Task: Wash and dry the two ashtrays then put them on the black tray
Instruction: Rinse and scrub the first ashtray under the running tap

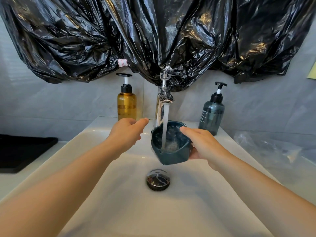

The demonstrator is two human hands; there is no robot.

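Note:
A dark teal ashtray (172, 155) is held over the white sink (119, 202), under the running stream from the chrome faucet (162, 103). Water foams inside it. My right hand (203, 144) grips its right side, thumb over the rim and fingers underneath. My left hand (127, 132) hovers to the left of the ashtray with relaxed fingers, thumb pointing toward the faucet, touching nothing. The black tray (22, 151) lies on the counter at the far left. Only one ashtray is in view.
An amber pump bottle (126, 103) stands behind the sink at the left, a grey-blue pump bottle (212, 115) at the right. A chrome drain plug (158, 180) sits mid-basin. Black plastic sheeting (153, 35) hangs above. Clear plastic wrap (266, 147) lies on the right counter.

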